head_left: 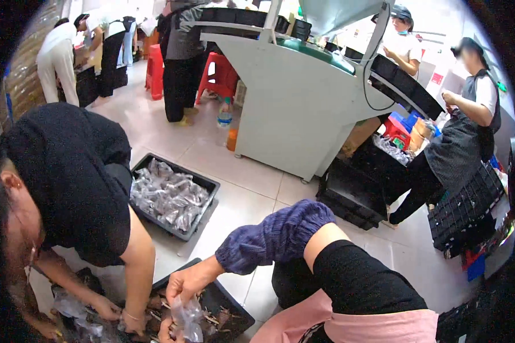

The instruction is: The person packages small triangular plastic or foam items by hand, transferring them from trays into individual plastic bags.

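At the lower edge, my right hand (190,281), beyond a navy sleeve cover, is closed on the upper part of a clear plastic bag (189,315). Fingers of my left hand (167,331) pinch the same bag lower down; the rest of that hand is cut off by the picture's edge. Both are over a black tray (234,306) holding loose brown pieces and pale stick-like bits. Close on the left, a co-worker in black bends over the same tray, with hands (123,317) low among the pieces and clear bags (77,311).
A second black tray (203,226), full of filled clear bags, sits on the tiled floor. Beyond it stands a large grey machine (292,114) with black trays along its top. Black crates (352,191) and red stools (218,77) stand about. Several other people work farther off.
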`<state>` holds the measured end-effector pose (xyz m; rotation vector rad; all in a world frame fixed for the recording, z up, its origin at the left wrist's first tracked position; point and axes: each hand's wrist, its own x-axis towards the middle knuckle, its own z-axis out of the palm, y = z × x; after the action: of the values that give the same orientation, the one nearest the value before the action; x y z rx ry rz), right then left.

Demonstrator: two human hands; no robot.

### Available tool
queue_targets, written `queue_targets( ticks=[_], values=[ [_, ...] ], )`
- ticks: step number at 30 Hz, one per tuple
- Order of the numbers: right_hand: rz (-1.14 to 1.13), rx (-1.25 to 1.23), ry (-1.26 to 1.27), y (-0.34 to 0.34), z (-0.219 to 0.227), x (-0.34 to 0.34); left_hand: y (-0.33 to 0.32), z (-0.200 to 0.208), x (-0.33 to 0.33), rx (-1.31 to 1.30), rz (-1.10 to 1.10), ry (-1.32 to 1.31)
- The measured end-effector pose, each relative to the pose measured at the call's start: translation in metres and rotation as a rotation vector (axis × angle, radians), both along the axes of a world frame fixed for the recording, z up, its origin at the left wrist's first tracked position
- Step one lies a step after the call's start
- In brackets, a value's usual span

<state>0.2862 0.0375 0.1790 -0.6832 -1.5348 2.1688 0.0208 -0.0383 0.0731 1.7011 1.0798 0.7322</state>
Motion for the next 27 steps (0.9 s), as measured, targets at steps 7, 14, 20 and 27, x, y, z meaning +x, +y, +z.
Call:
queue_targets(
  ticks=[7,14,20,27],
  values=[
    [0.050,0.061,-0.179,0.019,-0.007,0.019,0.010,0.034,0.029,0.363,-0.145,-0.058],
    [-0.037,0.193,-0.185,0.008,-0.013,0.013,0.014,0.090,0.043,0.414,-0.257,0.251],
    [0.112,0.244,-0.082,0.017,-0.035,0.018,0.011,0.068,0.031,0.329,-0.231,0.358],
    [0.311,1.158,-0.114,0.050,-0.066,-0.051,0.007,0.092,-0.032,0.494,-0.263,0.525]
  ],
)
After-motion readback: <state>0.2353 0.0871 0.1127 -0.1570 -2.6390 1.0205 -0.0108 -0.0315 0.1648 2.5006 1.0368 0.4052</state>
